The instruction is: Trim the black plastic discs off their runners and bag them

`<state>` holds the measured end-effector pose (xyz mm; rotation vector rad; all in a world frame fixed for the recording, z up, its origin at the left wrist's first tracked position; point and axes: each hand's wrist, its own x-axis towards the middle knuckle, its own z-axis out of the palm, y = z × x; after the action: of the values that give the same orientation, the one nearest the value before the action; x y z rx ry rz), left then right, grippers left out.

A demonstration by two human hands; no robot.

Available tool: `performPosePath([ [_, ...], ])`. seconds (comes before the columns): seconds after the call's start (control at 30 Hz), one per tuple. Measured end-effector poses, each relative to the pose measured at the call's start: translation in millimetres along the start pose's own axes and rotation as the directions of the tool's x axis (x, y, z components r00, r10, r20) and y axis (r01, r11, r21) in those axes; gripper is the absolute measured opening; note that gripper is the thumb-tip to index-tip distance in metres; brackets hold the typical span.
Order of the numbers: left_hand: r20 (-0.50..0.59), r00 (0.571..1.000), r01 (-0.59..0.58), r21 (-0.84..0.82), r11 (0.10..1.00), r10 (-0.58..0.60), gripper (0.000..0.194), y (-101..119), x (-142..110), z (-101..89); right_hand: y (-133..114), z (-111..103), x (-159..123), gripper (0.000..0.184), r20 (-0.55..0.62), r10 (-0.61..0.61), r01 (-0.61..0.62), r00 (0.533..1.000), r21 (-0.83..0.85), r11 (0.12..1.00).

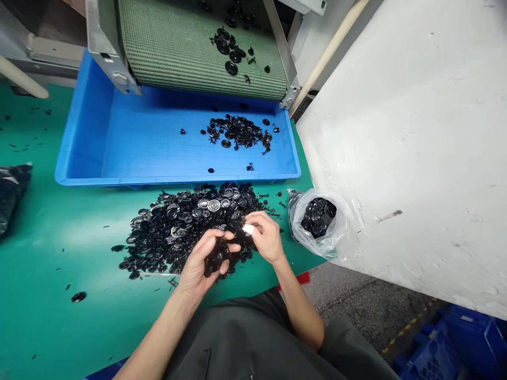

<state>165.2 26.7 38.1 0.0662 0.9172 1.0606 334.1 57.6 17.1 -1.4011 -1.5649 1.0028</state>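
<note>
A heap of black moulded plastic discs and small sprue bits (166, 232) lies on the green table top (59, 248), right in front of the blue tray. My left hand (208, 258) is over the heap, its fingers curled around a clump of black pieces (217, 257). My right hand (266, 237) is just to the right, its fingertips pinching a small white piece (248, 229) against dark parts. The two hands nearly touch. What the white piece is, I cannot tell.
A blue plastic tray (79, 158) holds a smaller pile of black parts under the end of a green mesh conveyor belt (170, 47) carrying more. A clear bag of black discs (317, 224) sits at the table's right edge, beside a white wall.
</note>
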Motion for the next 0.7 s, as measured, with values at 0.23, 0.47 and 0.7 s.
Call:
performPosePath([
  [0.23, 0.112, 0.993, 0.024, 0.212, 0.977, -0.048, 0.029, -6, 10, 2.1, -23, -18, -19, 0.019, 0.006, -0.279, 0.278, 0.96, -0.095, 0.956],
  [0.47, 0.172, 0.983, -0.03, 0.49, 0.871, -0.063, 0.035, -20, 6, 8.2, -14, -13, -34, 0.029, 0.025, -0.222, 0.223, 0.975, -0.122, 0.967],
  [0.7, 0.208, 0.974, -0.072, 0.674, 0.736, -0.095, 0.038, -16, 1, -7.2, -14, -16, -45, 0.03, 0.335, -0.071, 0.163, 0.94, -0.254, 0.953],
])
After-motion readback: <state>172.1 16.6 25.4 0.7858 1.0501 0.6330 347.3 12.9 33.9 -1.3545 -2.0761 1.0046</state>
